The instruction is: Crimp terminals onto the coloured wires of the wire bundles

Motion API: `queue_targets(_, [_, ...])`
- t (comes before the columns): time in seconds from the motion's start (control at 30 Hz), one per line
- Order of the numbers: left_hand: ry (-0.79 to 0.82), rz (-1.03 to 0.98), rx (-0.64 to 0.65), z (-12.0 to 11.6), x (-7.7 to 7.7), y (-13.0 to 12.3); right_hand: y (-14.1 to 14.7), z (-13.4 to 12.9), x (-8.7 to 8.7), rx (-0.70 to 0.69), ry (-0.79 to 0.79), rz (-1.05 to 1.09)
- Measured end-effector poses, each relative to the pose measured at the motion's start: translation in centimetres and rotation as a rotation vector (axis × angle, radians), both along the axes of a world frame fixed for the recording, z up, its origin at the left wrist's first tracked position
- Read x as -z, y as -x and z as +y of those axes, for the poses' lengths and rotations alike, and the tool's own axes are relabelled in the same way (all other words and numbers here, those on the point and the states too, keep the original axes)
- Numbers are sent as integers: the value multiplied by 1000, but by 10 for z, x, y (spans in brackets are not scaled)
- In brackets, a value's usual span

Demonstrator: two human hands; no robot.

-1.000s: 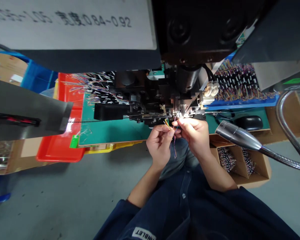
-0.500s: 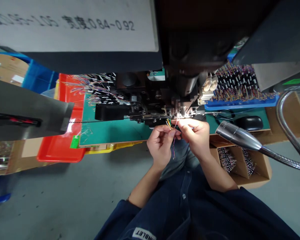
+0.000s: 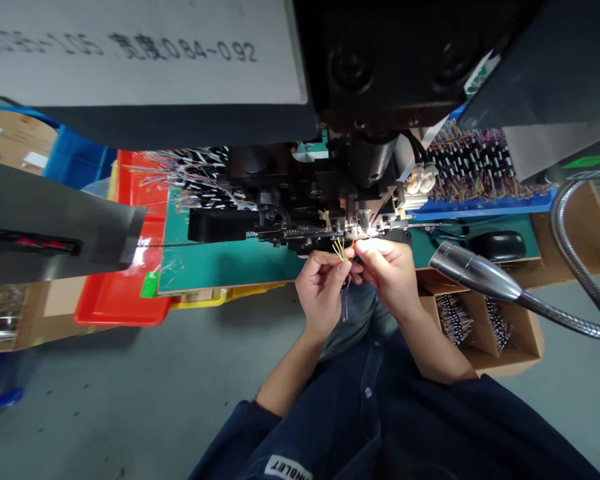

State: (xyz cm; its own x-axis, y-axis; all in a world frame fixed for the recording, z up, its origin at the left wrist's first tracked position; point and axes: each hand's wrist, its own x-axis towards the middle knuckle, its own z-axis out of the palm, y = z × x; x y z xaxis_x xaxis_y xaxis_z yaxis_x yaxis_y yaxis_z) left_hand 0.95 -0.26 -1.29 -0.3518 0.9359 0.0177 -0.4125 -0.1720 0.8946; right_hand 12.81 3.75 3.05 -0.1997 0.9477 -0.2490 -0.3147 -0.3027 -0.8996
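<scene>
My left hand [image 3: 321,290] pinches a small bunch of thin multicoloured wires [image 3: 344,277], with yellow and orange ends sticking up and longer strands hanging below. My right hand [image 3: 387,280] meets it, its fingers on the same bunch. The fingertips sit just below the crimping head of a black terminal crimping machine [image 3: 363,223]. A strip of metal terminals [image 3: 300,233] runs left to right into that head. The wire ends are very close to the head, but I cannot tell whether they touch it.
A red tray [image 3: 123,307] holds wire bundles beyond the green work mat [image 3: 225,263]. A blue rack [image 3: 480,208] holds rows of wire bundles on the right. A gooseneck lamp [image 3: 473,272] reaches over a divided cardboard box [image 3: 485,327]. Black machine housing fills the top.
Both hands have drawn closer together around the wires. The wire ends now stand nearer the crimping head, and the lower strands hang more tightly bunched.
</scene>
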Motion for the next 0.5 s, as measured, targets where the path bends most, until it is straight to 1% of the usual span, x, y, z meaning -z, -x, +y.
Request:
queue_targets(0.1, [16,-15,-6,1,0,-1,1,2,3,17,6,1])
queue_targets(0.27, [13,-24,-33,2,-3,-3,2,2,1,33,2,-5])
queue_targets(0.5, [-4,66,-112,3,-4,-4,2,1,2,45,-4,-13])
